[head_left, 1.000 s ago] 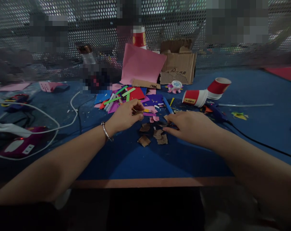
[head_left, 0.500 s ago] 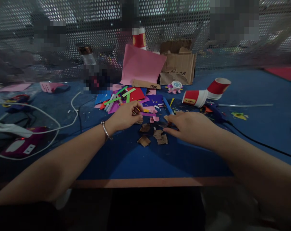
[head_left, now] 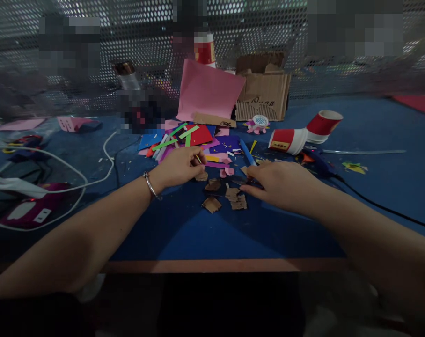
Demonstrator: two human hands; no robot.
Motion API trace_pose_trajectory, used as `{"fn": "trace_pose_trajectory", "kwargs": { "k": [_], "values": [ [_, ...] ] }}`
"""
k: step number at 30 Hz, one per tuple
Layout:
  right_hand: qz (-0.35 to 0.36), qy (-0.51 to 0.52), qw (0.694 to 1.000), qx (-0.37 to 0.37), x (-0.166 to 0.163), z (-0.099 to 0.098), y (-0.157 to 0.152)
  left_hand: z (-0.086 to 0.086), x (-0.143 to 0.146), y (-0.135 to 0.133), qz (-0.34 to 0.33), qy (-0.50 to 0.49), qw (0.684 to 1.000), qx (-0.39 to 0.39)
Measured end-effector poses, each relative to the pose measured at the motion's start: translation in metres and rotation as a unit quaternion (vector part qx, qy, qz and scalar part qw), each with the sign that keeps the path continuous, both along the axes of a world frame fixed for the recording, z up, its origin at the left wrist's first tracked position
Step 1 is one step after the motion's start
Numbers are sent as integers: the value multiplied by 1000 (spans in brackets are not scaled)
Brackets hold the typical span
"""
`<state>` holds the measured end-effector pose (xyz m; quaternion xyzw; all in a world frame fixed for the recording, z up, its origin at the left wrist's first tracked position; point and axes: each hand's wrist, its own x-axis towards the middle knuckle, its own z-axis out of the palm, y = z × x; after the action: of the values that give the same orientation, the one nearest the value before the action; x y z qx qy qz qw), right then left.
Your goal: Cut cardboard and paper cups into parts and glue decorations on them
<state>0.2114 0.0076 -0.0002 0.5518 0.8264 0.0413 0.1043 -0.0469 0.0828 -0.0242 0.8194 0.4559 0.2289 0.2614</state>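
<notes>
My left hand [head_left: 180,164], with a silver bracelet at the wrist, is closed with curled fingers just above a small cardboard scrap [head_left: 201,176]. A thin pale sliver shows at its fingertips, too small to name. My right hand [head_left: 277,185] is closed, thumb and index finger forward, and a thin grey pointed piece sticks out to the left from them. What that piece is cannot be made out. Between the hands lie torn cardboard pieces [head_left: 211,204], one of them a ridged piece [head_left: 238,202]. A blue stick [head_left: 247,152] lies just beyond my right fingers.
Coloured paper strips and sheets [head_left: 200,135] are piled beyond my left hand. Behind stand a pink sheet [head_left: 208,93] and a cardboard box [head_left: 263,96]. Red-white paper cups [head_left: 286,141] and a glue gun [head_left: 318,161] are right; white cable [head_left: 68,169] and purple power strip [head_left: 40,206] left.
My left hand has shifted slightly left, and more of the cardboard scrap under it shows. My right hand stays nearly in place. The whole view has shifted a little.
</notes>
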Motion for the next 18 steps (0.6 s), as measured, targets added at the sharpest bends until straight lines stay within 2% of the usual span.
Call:
{"fn": "trace_pose_trajectory", "kwargs": {
  "k": [6, 12, 18],
  "values": [
    [3, 12, 1000, -3, 1, -1, 0, 5, 0, -2, 19, 27, 999, 25],
    [7, 14, 1000, -2, 2, -1, 1, 4, -2, 0, 33, 5, 999, 31],
    [1, 4, 1000, -6, 1, 0, 1, 0, -7, 4, 36, 41, 995, 89]
  ]
}}
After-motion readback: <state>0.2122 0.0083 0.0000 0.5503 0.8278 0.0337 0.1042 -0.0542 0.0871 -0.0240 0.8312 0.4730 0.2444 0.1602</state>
